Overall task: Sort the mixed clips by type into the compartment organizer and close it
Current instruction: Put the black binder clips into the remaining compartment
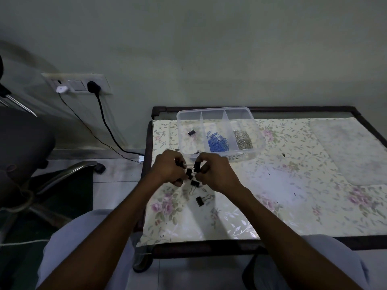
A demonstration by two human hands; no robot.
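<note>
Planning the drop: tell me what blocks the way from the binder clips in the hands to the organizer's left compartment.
Nothing visible. The organizer stands open just beyond both hands, left hand and right hand, and its left compartment holds only a couple of binder clips.

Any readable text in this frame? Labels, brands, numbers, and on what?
None readable.
Organizer: clear plastic, no label or embossing visible.
Binder clips: black, no marking can be made out.
Tablecloth: floral print only, no words.
Switch panel and plugs on the wall: any marking too small and dim to read.
</note>
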